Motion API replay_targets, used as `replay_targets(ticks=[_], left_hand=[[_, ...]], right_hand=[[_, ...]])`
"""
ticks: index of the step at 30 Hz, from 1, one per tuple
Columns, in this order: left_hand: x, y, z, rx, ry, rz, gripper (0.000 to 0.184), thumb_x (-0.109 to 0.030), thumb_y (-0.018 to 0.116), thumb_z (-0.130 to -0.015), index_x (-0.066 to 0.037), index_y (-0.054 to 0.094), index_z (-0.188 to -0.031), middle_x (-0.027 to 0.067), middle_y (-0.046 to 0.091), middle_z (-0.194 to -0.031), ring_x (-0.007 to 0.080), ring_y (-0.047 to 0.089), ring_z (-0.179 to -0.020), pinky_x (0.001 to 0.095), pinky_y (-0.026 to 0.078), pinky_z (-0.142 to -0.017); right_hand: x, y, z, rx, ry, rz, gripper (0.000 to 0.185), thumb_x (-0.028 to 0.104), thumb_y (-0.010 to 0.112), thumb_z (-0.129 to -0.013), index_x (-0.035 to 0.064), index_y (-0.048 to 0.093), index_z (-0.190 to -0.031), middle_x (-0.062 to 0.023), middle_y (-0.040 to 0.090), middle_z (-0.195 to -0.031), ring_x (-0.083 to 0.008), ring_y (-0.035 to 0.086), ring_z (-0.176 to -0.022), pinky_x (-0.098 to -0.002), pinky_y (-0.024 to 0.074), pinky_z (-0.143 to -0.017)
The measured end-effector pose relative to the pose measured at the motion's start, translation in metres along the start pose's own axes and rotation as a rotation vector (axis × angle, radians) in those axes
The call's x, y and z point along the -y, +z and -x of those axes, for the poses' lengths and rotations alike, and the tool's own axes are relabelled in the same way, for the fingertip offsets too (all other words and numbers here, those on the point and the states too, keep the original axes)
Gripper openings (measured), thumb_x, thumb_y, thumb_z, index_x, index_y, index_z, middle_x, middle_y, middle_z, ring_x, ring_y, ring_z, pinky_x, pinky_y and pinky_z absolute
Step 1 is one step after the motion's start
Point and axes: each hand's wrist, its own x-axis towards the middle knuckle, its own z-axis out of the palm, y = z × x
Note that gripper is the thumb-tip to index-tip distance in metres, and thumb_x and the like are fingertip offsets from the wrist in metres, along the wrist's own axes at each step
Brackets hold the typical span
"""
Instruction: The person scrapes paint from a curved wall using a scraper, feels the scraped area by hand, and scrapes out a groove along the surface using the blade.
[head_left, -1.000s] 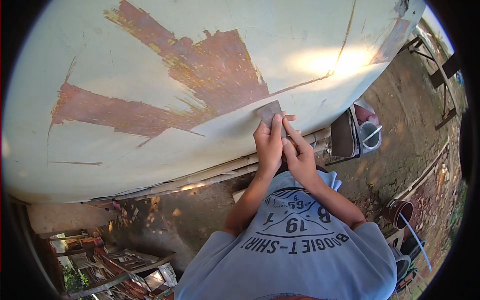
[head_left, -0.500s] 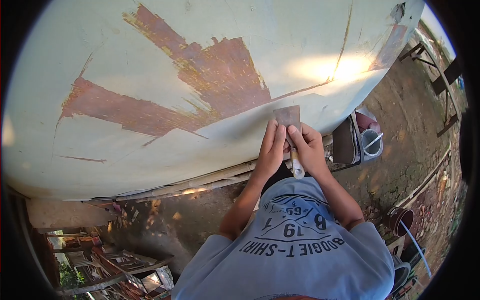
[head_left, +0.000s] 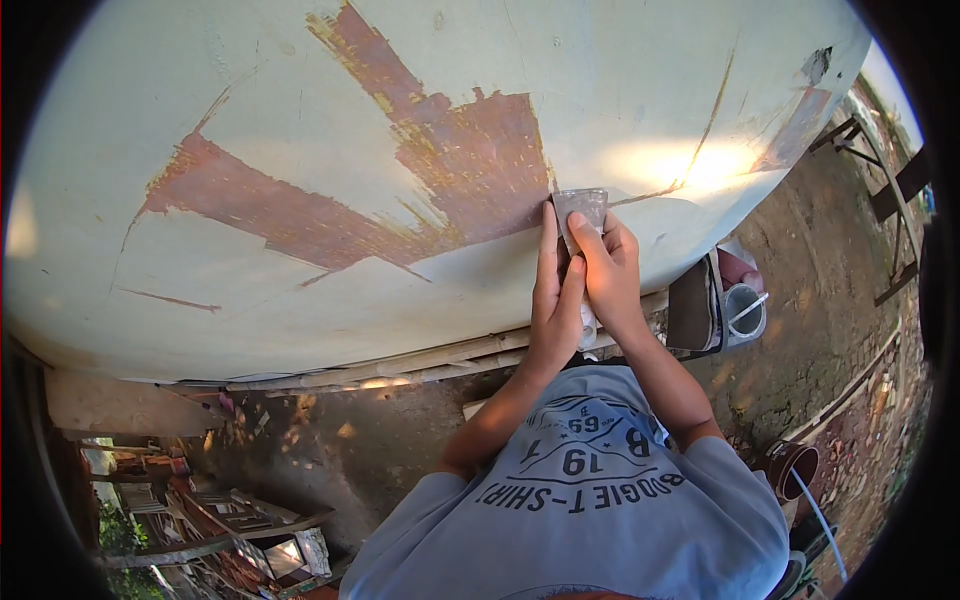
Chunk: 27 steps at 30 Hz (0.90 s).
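Observation:
My left hand (head_left: 555, 305) and my right hand (head_left: 610, 270) are close together in front of the wall, both closed around a putty scraper (head_left: 590, 207). Its flat grey blade points up, away from my body, and a pale handle end shows below my fingers. The blade is close to the pale wall (head_left: 400, 310); whether it touches cannot be made out. Just left of the blade lies a reddish-brown scraped patch (head_left: 490, 150) with yellowish ragged edges. A thin brown line runs right from the blade along the wall.
Right of my hands stand a dark container (head_left: 692, 312) and a grey bucket (head_left: 744, 305) with a white stick. A brown bucket (head_left: 792, 468) with a blue stick is at lower right. Bamboo poles (head_left: 440, 362) run along the wall's foot. Wood scraps (head_left: 230, 510) lie at lower left.
The scraper has been turned in my hands, and my fingers have shifted on its blade and handle. The wall marks sit further right and lower in view.

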Motion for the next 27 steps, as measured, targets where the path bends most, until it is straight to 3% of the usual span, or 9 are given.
replay_targets(ticks=[10, 13, 16, 19, 27], left_hand=[[-0.011, 0.007, -0.002, -0.076, -0.04, -0.111, 0.056, -0.007, 0.033, -0.104, 0.002, 0.012, -0.155, 0.0182, 0.021, -0.16, 0.021, 0.029, -0.142, 0.0313, 0.026, -0.114], [-0.004, 0.002, 0.001, -0.067, -0.016, -0.14, 0.056, -0.007, 0.037, -0.103, 0.0, 0.016, -0.155, 0.0204, 0.036, -0.152, 0.0195, 0.044, -0.132, 0.0273, 0.036, -0.105], [-0.011, 0.006, -0.001, -0.118, -0.049, -0.173, 0.053, -0.005, 0.036, -0.103, 0.004, 0.02, -0.153, 0.0183, 0.034, -0.154, 0.016, 0.04, -0.133, 0.0277, 0.035, -0.106], [-0.01, 0.006, -0.001, -0.149, 0.024, -0.239, 0.051, -0.004, 0.038, -0.103, 0.005, 0.025, -0.152, 0.0179, 0.041, -0.15, 0.0157, 0.045, -0.129, 0.0272, 0.037, -0.104], [-0.009, 0.002, 0.0, -0.142, 0.007, -0.217, 0.05, -0.002, 0.038, -0.102, 0.005, 0.028, -0.15, 0.0193, 0.043, -0.149, 0.0175, 0.046, -0.129, 0.0274, 0.037, -0.105]], right_hand=[[-0.001, -0.002, -0.007, 0.016, 0.023, -0.022, 0.017, 0.016, 0.057, -0.099, 0.0015, 0.062, -0.094, 0.0018, 0.062, -0.083, -0.0027, 0.052, -0.072, -0.0216, 0.0424, -0.062], [-0.003, 0.0, -0.005, -0.024, 0.015, 0.012, 0.016, 0.015, 0.056, -0.1, 0.0016, 0.062, -0.093, 0.0019, 0.062, -0.082, -0.0026, 0.051, -0.072, -0.0211, 0.0419, -0.062], [0.002, 0.001, -0.006, 0.004, 0.005, -0.002, 0.015, 0.013, 0.056, -0.1, 0.0012, 0.061, -0.092, 0.0018, 0.062, -0.082, -0.0025, 0.051, -0.072, -0.0215, 0.0419, -0.062], [0.002, 0.002, -0.006, -0.009, 0.001, -0.02, 0.015, 0.012, 0.056, -0.099, 0.0007, 0.061, -0.091, 0.0018, 0.062, -0.081, -0.0024, 0.051, -0.071, -0.0216, 0.0416, -0.061], [-0.001, 0.008, -0.004, -0.081, -0.038, -0.016, 0.016, 0.012, 0.056, -0.099, 0.0009, 0.061, -0.089, 0.0014, 0.062, -0.079, -0.0022, 0.05, -0.068, -0.0209, 0.0404, -0.058]])
